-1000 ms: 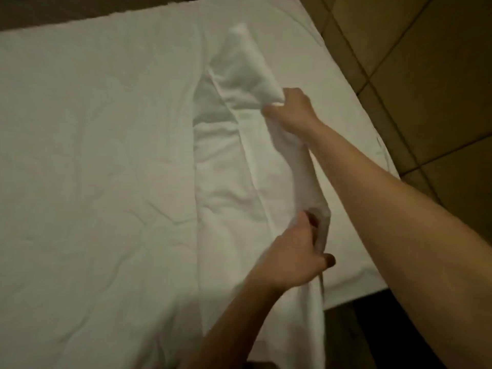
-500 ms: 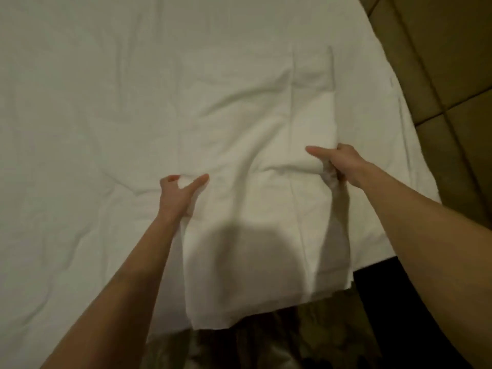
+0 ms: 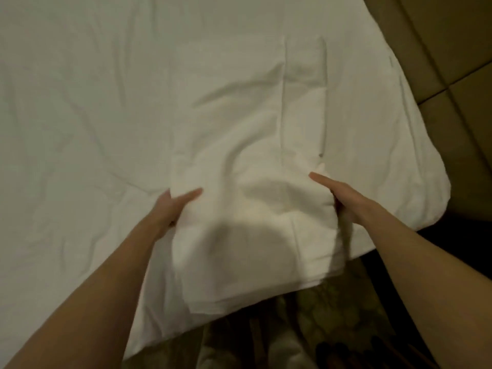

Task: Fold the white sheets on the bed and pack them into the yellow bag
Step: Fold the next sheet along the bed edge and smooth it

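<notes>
A white sheet (image 3: pixel 253 161), folded into a long strip, lies on the white bed (image 3: pixel 80 115) and runs from the middle to the near edge. My left hand (image 3: pixel 173 206) grips its left edge, thumb on top and fingers tucked beneath. My right hand (image 3: pixel 338 193) grips its right edge the same way, with the thumb pointing left over the cloth. The strip's near end (image 3: pixel 239 288) lies flat by the bed's edge. No yellow bag is in view.
The bed's right corner (image 3: pixel 431 182) meets a brown tiled floor (image 3: pixel 452 62). Below the near bed edge is a dark patterned cloth or floor (image 3: pixel 306 336), dim and unclear.
The sheet went from hanging between my raised hands to lying flat on the bed. My hands then slid nearer along its two side edges and bunched the cloth a little.
</notes>
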Tool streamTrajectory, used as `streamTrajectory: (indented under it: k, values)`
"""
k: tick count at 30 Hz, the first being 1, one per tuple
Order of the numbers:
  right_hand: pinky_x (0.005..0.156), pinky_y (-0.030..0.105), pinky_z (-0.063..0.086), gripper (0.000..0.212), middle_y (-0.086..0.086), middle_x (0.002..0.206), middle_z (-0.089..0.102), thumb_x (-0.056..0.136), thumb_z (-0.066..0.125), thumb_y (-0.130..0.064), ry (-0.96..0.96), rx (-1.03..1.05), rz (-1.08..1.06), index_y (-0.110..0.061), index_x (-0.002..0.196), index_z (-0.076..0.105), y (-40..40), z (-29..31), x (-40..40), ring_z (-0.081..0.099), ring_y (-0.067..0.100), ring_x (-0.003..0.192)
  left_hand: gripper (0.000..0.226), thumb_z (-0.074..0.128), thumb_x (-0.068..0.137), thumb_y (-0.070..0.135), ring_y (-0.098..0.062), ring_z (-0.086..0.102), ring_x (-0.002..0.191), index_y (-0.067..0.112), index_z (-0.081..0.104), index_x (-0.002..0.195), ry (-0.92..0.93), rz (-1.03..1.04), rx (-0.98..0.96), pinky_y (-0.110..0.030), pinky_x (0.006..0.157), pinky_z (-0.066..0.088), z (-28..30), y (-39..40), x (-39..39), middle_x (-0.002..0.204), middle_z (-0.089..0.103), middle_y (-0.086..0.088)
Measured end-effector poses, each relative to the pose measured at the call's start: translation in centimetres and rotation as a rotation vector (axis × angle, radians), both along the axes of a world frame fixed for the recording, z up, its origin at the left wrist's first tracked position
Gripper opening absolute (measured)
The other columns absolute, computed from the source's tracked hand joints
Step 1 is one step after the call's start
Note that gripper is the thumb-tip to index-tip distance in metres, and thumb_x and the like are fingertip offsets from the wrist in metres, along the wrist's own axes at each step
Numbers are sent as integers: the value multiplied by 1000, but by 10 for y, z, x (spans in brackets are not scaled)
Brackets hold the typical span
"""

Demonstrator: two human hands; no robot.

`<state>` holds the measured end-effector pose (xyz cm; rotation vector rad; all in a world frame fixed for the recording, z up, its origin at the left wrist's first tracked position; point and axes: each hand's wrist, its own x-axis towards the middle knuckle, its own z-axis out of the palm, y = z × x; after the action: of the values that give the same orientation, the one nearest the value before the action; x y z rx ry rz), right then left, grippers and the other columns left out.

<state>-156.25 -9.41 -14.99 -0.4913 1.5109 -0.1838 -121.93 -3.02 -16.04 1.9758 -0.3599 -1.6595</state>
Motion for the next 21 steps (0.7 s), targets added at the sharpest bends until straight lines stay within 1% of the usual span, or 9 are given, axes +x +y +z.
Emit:
streamTrajectory:
  k: [4, 6, 7, 9, 11, 13, 16, 19, 21]
  values:
    - [41, 11, 40, 13, -7, 41, 54, 91, 65, -19, -31, 39, 144, -8, 86, 61, 10, 16, 1, 50, 0, 36, 56, 85, 63, 26, -24, 70, 97, 8, 67, 113, 75, -179, 113, -36, 86, 54, -10, 39, -4, 102, 74, -6]
    - [48, 13, 47, 26, -9, 57, 66, 86, 69, -16, -16, 57, 210, -7, 109, 60, 10, 22, -2, 61, -2, 50, 51, 82, 68, 19, -23, 70, 95, 5, 67, 114, 121, -245, 119, -30, 78, 56, -4, 41, 3, 102, 74, -7]
    - [63, 20, 55, 41, -5, 77, 73, 82, 73, -21, -34, 91, 239, -9, 119, 59, 11, 21, -4, 69, 5, 71, 52, 82, 68, 17, -23, 70, 97, 4, 66, 116, 182, -245, 103, -27, 76, 56, -3, 42, 9, 105, 73, -9]
    - [92, 43, 53, 70, 6, 106, 72, 62, 86, -40, -2, 133, 288, -11, 122, 61, 25, 12, -9, 67, 27, 102, 54, 79, 70, 15, -27, 68, 103, 3, 63, 119, 295, -183, 92, -29, 76, 58, -3, 51, 17, 112, 70, -13]
    - [82, 48, 55, 106, 15, 112, 68, 31, 93, -57, 49, 205, 354, -9, 120, 61, 46, -5, -14, 65, 39, 97, 41, 70, 80, 10, -30, 68, 101, 3, 62, 120, 275, -134, 150, -33, 76, 59, -4, 67, 22, 111, 70, -16]
    - [64, 35, 54, 121, 10, 111, 63, 20, 93, -58, 37, 285, 400, -8, 124, 57, 67, -16, -14, 62, 27, 82, 38, 69, 83, 10, -30, 69, 98, 3, 62, 119, 205, -159, 227, -37, 81, 57, -7, 77, 27, 107, 72, -14]
    - [90, 43, 53, 89, 10, 118, 66, 45, 94, -42, 94, 292, 378, -9, 119, 58, 66, -10, -7, 63, 30, 102, 44, 82, 68, 25, -25, 69, 75, 5, 68, 104, 87, -328, 251, -32, 71, 54, -8, 58, 35, 88, 73, -10]
    - [82, 36, 53, 57, 14, 104, 71, 71, 81, -36, 167, 94, 149, 0, 111, 65, 26, -4, 0, 67, 28, 92, 35, 80, 70, 29, -14, 60, 51, 4, 68, 92, 60, -200, 175, -20, 48, 45, -5, 9, 41, 65, 68, -3]
    - [79, 31, 54, 56, 10, 98, 73, 72, 79, -34, 146, -43, -57, 2, 113, 66, -10, 0, 11, 70, 21, 88, 31, 76, 78, 27, -14, 66, 57, 2, 70, 94, 26, -112, 95, -19, 53, 50, -6, -30, 43, 69, 72, -6]
